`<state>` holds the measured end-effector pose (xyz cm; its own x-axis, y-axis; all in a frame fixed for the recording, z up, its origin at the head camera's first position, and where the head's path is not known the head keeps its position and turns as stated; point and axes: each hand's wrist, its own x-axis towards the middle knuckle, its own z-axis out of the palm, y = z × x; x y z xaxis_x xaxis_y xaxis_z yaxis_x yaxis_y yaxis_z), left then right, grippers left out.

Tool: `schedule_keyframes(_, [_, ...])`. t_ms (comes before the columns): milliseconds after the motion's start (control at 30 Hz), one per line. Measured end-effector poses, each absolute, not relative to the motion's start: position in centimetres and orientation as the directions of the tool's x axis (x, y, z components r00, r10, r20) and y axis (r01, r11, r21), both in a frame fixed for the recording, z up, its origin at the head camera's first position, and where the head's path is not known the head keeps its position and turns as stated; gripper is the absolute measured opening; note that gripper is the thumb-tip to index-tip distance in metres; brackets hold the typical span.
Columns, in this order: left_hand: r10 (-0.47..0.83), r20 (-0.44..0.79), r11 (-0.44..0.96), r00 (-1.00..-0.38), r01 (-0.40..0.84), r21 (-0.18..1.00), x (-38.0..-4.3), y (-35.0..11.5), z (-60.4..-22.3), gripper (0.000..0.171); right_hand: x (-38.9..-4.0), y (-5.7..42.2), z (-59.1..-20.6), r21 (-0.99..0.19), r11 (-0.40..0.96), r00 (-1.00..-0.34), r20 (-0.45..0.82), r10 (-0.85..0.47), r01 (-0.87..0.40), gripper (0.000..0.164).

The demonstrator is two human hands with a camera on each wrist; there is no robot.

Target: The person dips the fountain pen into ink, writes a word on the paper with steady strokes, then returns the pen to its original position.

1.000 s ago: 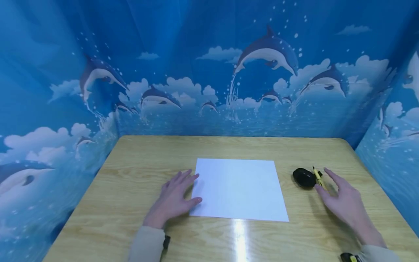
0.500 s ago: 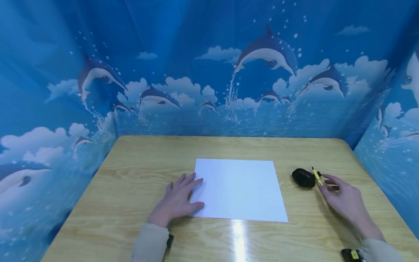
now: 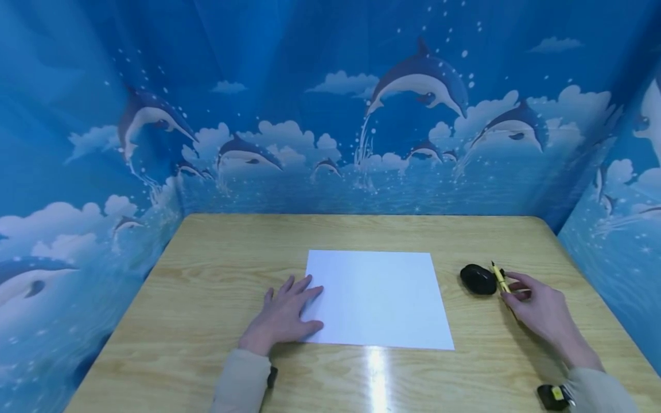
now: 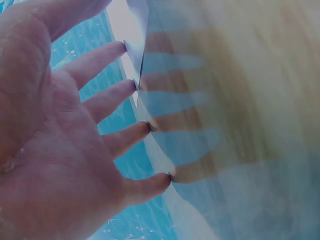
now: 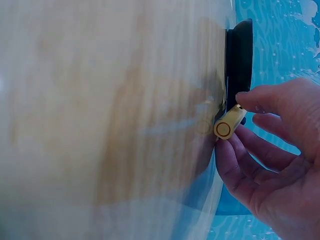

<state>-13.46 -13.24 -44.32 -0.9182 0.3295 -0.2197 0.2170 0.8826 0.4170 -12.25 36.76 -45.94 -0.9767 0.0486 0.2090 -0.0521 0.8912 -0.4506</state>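
Observation:
A white sheet of paper (image 3: 382,301) lies flat on the wooden table. My left hand (image 3: 281,316) rests at its left edge with fingers spread, thumb and index finger over the paper. In the left wrist view the fingertips touch the tabletop and a corner of the paper (image 4: 133,30). On the right, my right hand (image 3: 542,310) pinches a yellow pen (image 3: 498,277) between thumb and fingers; its dark tip points away from me. The right wrist view shows the round end of the pen (image 5: 223,130) low at the table, with fingertips either side.
A black computer mouse (image 3: 478,279) sits immediately left of the pen. The wooden table (image 3: 232,241) ends at a blue dolphin-print curtain (image 3: 289,115) at the back and sides. Light glares off the tabletop in front of the paper.
My left hand has slid right, its thumb and index finger further over the paper. The right hand's fingers have closed in from wide apart to pinch the pen.

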Motion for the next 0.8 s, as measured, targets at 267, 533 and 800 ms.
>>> schedule_keyframes(267, [0.336,-0.236,0.883,-0.912,0.218,0.416,-13.52,-13.11,-44.13,0.07,-12.54,37.0,-45.83,-0.452,0.89,-0.977,0.208,0.046,-0.054,0.047])
schedule_keyframes(533, [0.333,-0.239,0.882,-0.912,0.212,0.42,-13.51,-13.06,-43.95,0.07,-12.72,37.07,-45.9,-0.453,0.89,-0.98,0.197,0.04,-0.055,0.047])
schedule_keyframes(800, [0.331,-0.255,0.886,-0.908,0.207,0.414,-13.68,-13.13,-43.93,0.071,-12.73,37.13,-45.95,-0.449,0.892,-0.978,0.207,0.041,-0.058,0.047])
